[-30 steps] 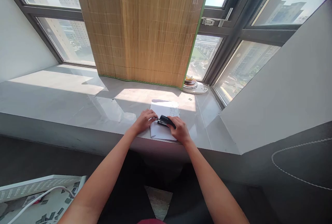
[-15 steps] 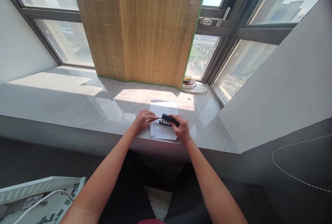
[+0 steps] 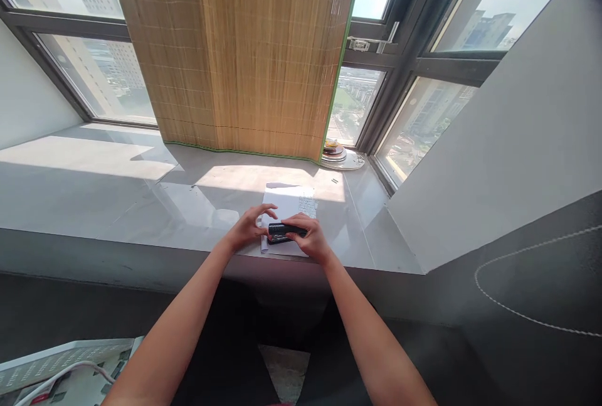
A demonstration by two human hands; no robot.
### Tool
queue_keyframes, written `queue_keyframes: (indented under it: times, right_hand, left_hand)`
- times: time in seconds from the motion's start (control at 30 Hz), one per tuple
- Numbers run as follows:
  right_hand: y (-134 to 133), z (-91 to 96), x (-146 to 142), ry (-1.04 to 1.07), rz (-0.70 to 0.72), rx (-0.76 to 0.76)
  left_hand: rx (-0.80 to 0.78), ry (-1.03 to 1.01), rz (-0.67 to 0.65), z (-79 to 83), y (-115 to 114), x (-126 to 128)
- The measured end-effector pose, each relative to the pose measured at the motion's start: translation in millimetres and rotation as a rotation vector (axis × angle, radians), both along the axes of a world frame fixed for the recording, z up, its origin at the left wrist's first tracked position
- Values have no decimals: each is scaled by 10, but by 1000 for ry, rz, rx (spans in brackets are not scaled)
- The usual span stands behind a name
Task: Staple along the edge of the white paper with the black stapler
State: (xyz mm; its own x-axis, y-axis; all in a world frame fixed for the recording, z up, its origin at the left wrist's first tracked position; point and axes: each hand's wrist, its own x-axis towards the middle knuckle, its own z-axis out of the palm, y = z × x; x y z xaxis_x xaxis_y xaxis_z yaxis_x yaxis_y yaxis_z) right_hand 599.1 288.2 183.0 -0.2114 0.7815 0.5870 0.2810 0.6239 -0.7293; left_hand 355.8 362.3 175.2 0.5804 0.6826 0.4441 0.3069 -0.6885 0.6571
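A black stapler lies sideways over a stack of white paper, its front end pointing left. My right hand is closed around its rear part, fingers over the top and thumb at the near side. Its top arm sits close above the base. At the front end is my left hand, with fingers and thumb spread apart and the thumb tip at or very near the stapler. Printed or written lines show on the paper's right side. Beyond the paper lie small staple strips.
The paper rests on a pale tiled window sill. A bamboo blind hangs behind it. Stacked plates stand at the window corner. A white ridged object with a cable is at lower left, and a bead chain hangs at right.
The stapler's top has come down from a raised position, and the stapler has turned level. My left fingers have parted from the thin metal part they pinched. The view has shifted slightly right.
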Motion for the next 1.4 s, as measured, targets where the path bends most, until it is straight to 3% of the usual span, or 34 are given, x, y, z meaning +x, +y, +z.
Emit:
queue_keyframes:
  times: [0.17,0.23,0.37,0.47,0.57,0.63,0.87,1.0,1.1,1.2,1.3,1.4]
  right_hand:
    - [29,75,-70,-3,-19,-24]
    - [95,72,-78,44,-102,-46]
    - [338,15,-256,116,-399,-106]
    - [492,-42,-449,14,-451,-126]
    - [487,-86,-483,-59,-436,-146]
    - [396,-106,-359,-70,-426,-140]
    - [4,-131,536,-114,-519,-121]
    - [-52,-64,884,-144,-457,-179]
    - [125,52,1087,-162,-394,-245]
    - [533,158,1281,-230,-499,-221]
    - [1004,168,1407,-515,-612,-169]
    - [1330,50,1413,-803,-615,-303]
  left_hand:
    - [-37,-29,27,46,-8,-17]
    - [-10,-70,103,64,-4,-13]
    - [128,-175,509,43,62,-17]
    - [175,-183,695,-4,123,-36]
    - [153,-135,660,-40,151,-45]
    - [128,-97,622,-54,154,-39]
    - [66,-6,565,-88,184,-9]
    - [20,155,505,-115,200,6]
    - [2,238,510,-110,200,21]
    - [-30,249,488,-77,192,29]
    - [-46,240,476,-43,180,33]
    - [-39,243,477,-41,180,35]
